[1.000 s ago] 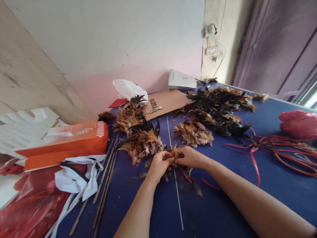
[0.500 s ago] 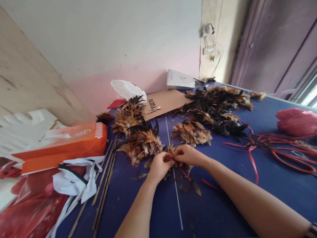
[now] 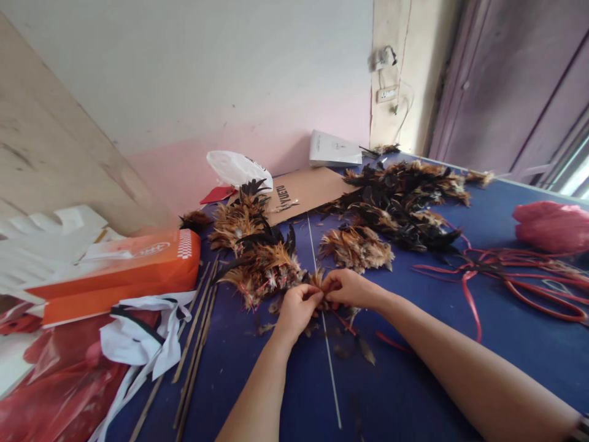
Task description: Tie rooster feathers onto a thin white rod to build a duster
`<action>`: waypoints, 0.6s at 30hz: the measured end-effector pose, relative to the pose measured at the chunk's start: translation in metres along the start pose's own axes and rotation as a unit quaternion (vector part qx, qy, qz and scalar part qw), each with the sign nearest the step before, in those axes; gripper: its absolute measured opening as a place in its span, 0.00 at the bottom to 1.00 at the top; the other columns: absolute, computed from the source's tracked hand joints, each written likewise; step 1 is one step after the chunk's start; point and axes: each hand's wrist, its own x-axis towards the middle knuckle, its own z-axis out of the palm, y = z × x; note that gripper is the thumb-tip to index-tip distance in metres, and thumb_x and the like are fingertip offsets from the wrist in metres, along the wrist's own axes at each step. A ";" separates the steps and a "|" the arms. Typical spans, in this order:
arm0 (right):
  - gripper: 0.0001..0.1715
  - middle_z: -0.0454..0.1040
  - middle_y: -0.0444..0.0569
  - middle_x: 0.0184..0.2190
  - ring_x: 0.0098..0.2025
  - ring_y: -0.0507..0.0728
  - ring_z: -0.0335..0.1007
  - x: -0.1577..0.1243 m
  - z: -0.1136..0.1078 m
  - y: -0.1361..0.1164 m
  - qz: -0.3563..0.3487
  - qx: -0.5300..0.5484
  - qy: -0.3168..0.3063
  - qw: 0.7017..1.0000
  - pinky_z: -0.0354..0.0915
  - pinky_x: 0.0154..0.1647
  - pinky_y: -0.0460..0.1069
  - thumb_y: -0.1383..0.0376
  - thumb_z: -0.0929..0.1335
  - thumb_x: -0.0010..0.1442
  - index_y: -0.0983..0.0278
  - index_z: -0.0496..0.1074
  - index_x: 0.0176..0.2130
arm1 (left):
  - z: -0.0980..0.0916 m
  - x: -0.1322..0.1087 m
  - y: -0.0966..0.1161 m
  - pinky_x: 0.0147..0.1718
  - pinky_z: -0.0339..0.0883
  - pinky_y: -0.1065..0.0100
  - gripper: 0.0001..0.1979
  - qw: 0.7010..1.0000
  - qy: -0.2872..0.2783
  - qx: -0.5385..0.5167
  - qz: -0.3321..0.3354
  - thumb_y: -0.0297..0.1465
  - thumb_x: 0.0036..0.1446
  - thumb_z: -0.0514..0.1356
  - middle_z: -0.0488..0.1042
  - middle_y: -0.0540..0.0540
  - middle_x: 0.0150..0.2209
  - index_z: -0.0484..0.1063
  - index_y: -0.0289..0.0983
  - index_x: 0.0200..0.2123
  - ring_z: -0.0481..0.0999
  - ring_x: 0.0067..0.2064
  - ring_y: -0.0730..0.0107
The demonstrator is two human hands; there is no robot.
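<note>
Both hands meet over the white line on the blue table point(image 3: 294, 393). My left hand point(image 3: 297, 309) pinches a small bunch of brown feathers point(image 3: 317, 279) from the left. From the right, my right hand point(image 3: 350, 288) is closed on the same bunch, its fingertips close to the left thumb. A red strip point(image 3: 343, 320) sticks out beneath the right fingers. Beside the left hand lies a pile of brown and black feathers point(image 3: 271, 267) with red ties. Just beyond the right hand rests a heap of tan feathers point(image 3: 359, 247). The fingers partly hide the held bunch.
A large black and brown feather heap point(image 3: 405, 196) lies at the back right, near red plastic strips point(image 3: 529, 270) and a pink bundle point(image 3: 552, 226). Flat cardboard point(image 3: 313, 190) is at the back. Thin sticks point(image 3: 196, 350), white cloth point(image 3: 133, 334) and an orange bag point(image 3: 124, 276) are left.
The hands stay at nearly the same spot, still closed on the feather bunch. The right fingers have shifted very slightly to the left.
</note>
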 end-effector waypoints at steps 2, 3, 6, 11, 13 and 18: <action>0.09 0.73 0.43 0.21 0.22 0.49 0.69 0.000 0.002 0.001 -0.019 -0.017 0.007 1.000 0.61 0.20 0.40 0.70 0.64 0.43 0.66 0.69 0.29 | 0.000 -0.001 0.002 0.18 0.60 0.76 0.11 1.000 -0.005 -0.023 -0.001 0.37 0.44 0.61 0.71 0.49 0.21 0.71 0.33 0.27 0.69 0.22 0.74; 0.08 0.73 0.43 0.20 0.21 0.49 0.68 0.000 0.002 0.001 -0.025 -0.032 0.013 0.999 0.61 0.21 0.41 0.70 0.64 0.43 0.66 0.69 0.28 | 0.000 -0.001 0.003 0.18 0.60 0.76 0.12 0.999 -0.006 -0.031 -0.003 0.37 0.44 0.61 0.71 0.49 0.20 0.71 0.33 0.27 0.69 0.22 0.74; 0.06 0.71 0.43 0.18 0.20 0.49 0.67 0.000 0.004 -0.001 -0.026 -0.069 0.032 0.997 0.60 0.20 0.41 0.69 0.63 0.43 0.67 0.70 0.25 | -0.001 -0.002 0.004 0.18 0.60 0.76 0.12 0.999 -0.004 -0.050 -0.006 0.37 0.42 0.62 0.71 0.50 0.20 0.71 0.33 0.27 0.70 0.23 0.75; 0.05 0.70 0.42 0.17 0.20 0.48 0.66 -0.002 0.003 -0.004 -0.028 -0.085 0.046 0.995 0.58 0.19 0.40 0.69 0.63 0.43 0.66 0.69 0.23 | -0.002 -0.003 0.005 0.19 0.61 0.76 0.12 0.996 -0.014 -0.082 -0.013 0.36 0.40 0.64 0.71 0.49 0.22 0.70 0.33 0.26 0.70 0.24 0.75; 0.04 0.70 0.41 0.18 0.20 0.48 0.67 -0.002 0.003 -0.004 -0.031 -0.064 0.043 0.997 0.59 0.19 0.40 0.69 0.63 0.43 0.66 0.68 0.23 | -0.002 -0.003 0.005 0.19 0.61 0.76 0.13 0.995 -0.019 -0.100 -0.017 0.37 0.40 0.64 0.71 0.49 0.22 0.70 0.33 0.26 0.71 0.24 0.74; 0.04 0.70 0.42 0.19 0.22 0.49 0.69 -0.001 0.001 -0.003 -0.013 0.011 0.012 1.000 0.59 0.18 0.40 0.66 0.64 0.47 0.66 0.66 0.25 | -0.003 -0.002 0.006 0.17 0.60 0.78 0.12 0.992 -0.014 -0.122 -0.030 0.36 0.43 0.62 0.71 0.49 0.20 0.67 0.33 0.26 0.71 0.23 0.75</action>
